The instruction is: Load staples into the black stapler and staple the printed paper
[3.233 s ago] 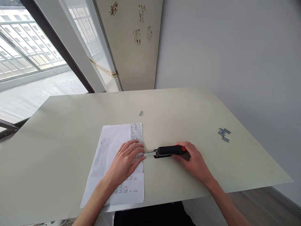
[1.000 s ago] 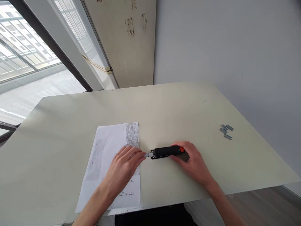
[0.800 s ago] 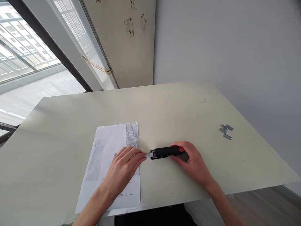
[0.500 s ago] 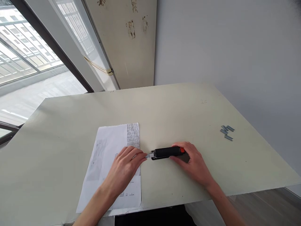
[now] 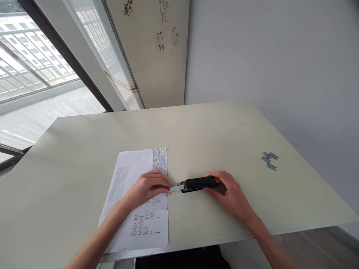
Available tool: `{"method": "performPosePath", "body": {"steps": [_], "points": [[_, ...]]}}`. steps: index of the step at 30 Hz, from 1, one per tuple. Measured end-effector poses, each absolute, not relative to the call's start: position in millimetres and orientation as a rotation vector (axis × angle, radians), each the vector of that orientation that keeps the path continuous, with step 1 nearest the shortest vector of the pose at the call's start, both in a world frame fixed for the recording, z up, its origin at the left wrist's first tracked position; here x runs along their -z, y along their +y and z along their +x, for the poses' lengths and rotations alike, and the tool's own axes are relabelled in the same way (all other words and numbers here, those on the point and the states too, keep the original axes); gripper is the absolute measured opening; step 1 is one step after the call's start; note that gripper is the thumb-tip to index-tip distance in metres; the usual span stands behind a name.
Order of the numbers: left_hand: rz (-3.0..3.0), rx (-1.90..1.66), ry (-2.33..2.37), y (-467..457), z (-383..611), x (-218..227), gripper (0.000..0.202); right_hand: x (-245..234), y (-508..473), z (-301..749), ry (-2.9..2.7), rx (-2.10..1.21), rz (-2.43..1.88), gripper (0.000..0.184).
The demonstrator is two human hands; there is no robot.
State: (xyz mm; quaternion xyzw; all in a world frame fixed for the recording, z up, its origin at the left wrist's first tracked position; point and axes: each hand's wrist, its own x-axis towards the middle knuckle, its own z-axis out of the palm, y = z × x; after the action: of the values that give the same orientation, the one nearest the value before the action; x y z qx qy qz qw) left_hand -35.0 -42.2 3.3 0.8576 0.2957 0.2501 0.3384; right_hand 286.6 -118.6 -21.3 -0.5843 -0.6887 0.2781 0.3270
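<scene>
A black stapler [image 5: 200, 182] with a red part at its rear lies on the table in front of me. My right hand [image 5: 228, 192] is wrapped round its rear end. From its front end sticks a silver metal staple tray [image 5: 177, 188], partly drawn out. The fingers of my left hand [image 5: 153, 188] pinch the tray's outer end, which they partly hide. Below that hand lies a sheaf of printed paper [image 5: 123, 175], with rows of staples or staple-like marks along its upper right edge.
Several grey staple strips [image 5: 270, 160] lie in a loose group at the table's right. The pale table [image 5: 210, 130] reaches to a grey wall [image 5: 266, 56]. A window [image 5: 33, 56] is at the left, and a stained cream panel [image 5: 159, 74] stands behind the table.
My left hand has moved a little left, and more of the silver tray now shows out of the stapler. The right hand stays on the stapler. The view has shifted slightly.
</scene>
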Motion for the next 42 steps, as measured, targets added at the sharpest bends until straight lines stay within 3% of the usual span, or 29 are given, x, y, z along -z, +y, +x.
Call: {"method": "performPosePath", "body": {"steps": [13,22,24,29,31,34,39,42], "points": [[2.459,-0.585,0.682,-11,17,6,0.034,22,-116,286,-1.866,-0.709,-1.500,0.024],[2.564,-0.575,1.170,-89,-49,-10,0.036,17,-122,286,-1.863,-0.771,-1.566,0.024],[2.602,-0.468,1.258,-115,-74,-7,0.047,13,-123,286,-1.888,-0.781,-1.553,0.027],[2.747,-0.265,1.274,-168,-107,5,0.105,0,-123,281,-1.901,-0.791,-1.536,0.039],[2.774,-0.239,1.276,-180,-107,7,0.117,-7,-117,273,-1.849,-0.782,-1.578,0.039],[2.781,-0.258,1.275,-186,-103,6,0.108,-18,-102,257,-1.790,-0.732,-1.653,0.046],[2.828,-0.246,1.067,-185,-100,2,0.068,-25,-77,235,-1.808,-0.687,-1.740,0.052],[2.822,-0.315,0.978,-184,-95,3,0.062,-24,-67,226,-1.842,-0.696,-1.762,0.056]]}}
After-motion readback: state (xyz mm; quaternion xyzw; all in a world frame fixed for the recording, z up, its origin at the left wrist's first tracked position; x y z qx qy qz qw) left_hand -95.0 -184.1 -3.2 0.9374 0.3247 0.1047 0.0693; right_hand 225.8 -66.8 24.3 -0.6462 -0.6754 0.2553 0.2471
